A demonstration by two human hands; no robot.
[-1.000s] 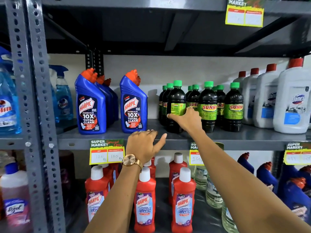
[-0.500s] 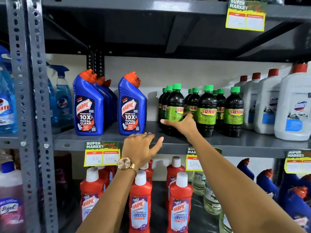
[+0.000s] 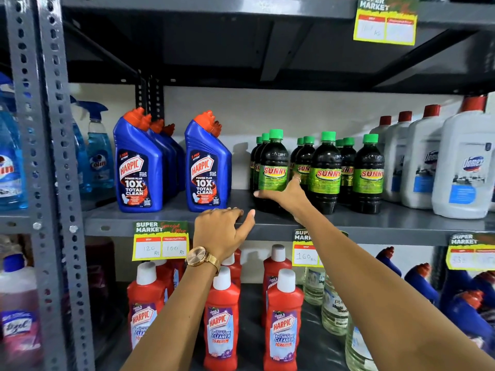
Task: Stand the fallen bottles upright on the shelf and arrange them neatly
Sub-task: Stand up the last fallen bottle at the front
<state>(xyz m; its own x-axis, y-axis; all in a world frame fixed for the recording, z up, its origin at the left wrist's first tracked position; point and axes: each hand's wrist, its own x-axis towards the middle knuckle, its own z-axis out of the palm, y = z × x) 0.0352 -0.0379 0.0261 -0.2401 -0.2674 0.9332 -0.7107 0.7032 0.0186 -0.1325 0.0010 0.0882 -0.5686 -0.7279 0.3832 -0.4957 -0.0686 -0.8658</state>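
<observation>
Reaching up from below, both bare arms cross the lower shelf of red bottles [image 3: 221, 314] toward the grey shelf [image 3: 401, 223] above. The left hand [image 3: 219, 231] rests its curled fingers on the shelf's front lip, thumb stuck out, holding nothing — it looks like a brace. Further in, the right hand [image 3: 288, 195] wraps the lower body of the front green-capped dark bottle [image 3: 273, 167], thumb across its front and fingers hidden behind, so the grip is closed on that bottle. The bottle stands upright at the left end of its group, its yellow-green label facing forward. A second ago the label was turned partly sideways and the hand sat higher on the body — the bottle has been twisted to face out and the hand has slid down. Beside it the other dark bottles [image 3: 325, 170] stand upright in short rows; the blue bottles [image 3: 207, 164] to the left and the white jugs [image 3: 466, 162] to the right also stand. No bottle on this shelf appears to lie fallen, so what remains is probably squaring the rows
</observation>
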